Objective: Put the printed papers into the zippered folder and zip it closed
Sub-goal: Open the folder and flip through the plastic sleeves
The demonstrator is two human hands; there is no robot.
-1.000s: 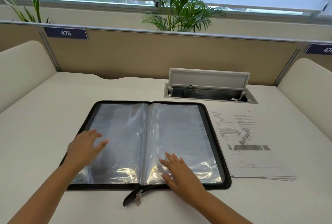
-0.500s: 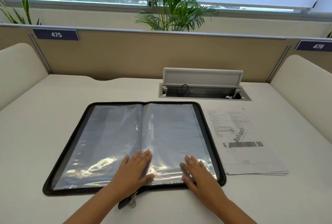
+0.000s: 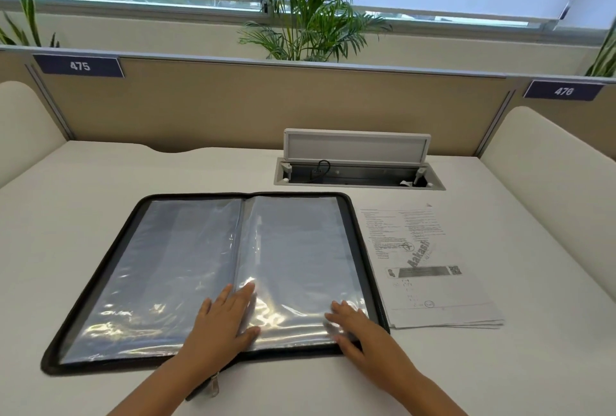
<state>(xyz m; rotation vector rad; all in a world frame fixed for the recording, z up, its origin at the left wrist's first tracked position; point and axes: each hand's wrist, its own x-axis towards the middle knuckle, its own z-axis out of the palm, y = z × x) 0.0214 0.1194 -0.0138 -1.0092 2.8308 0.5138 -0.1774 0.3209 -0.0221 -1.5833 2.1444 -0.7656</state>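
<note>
The zippered folder (image 3: 213, 269) lies open on the worktop (image 3: 83, 182). The left hand (image 3: 221, 322) presses flat near the spine, fingers spread; the right hand (image 3: 353, 325) flattens the right sleeve's lower corner, fingers straight. Best pin the sleeve, then reach for the printed papers (image 3: 423, 265) just beside the folder's right edge.
</note>
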